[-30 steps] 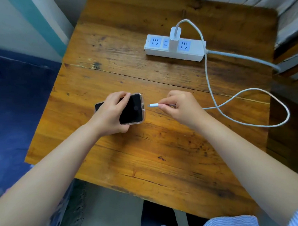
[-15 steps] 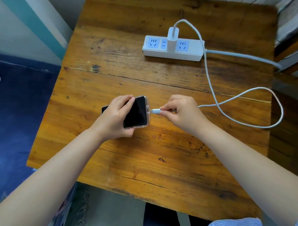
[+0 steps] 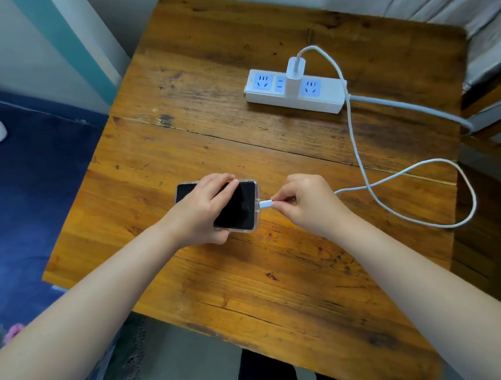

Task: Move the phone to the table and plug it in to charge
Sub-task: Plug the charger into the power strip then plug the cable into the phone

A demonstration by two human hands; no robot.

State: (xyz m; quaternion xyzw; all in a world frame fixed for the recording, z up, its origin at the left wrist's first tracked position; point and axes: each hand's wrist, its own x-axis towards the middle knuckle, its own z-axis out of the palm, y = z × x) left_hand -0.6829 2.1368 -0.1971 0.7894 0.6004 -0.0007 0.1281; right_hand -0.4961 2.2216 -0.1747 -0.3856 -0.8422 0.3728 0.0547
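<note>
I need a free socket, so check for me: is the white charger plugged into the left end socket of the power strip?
No, the charger sits in the middle of the power strip, with an empty socket on each side.

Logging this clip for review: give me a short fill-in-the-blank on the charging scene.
1. The left hand steadies the ____ on the table.
2. The right hand pinches the white cable's ____ at the phone's edge.
3. The charger sits in the white ____.

Missing words: phone; plug; power strip

single head view, steeply down, close over table (image 3: 276, 275), edges perhaps distorted
</note>
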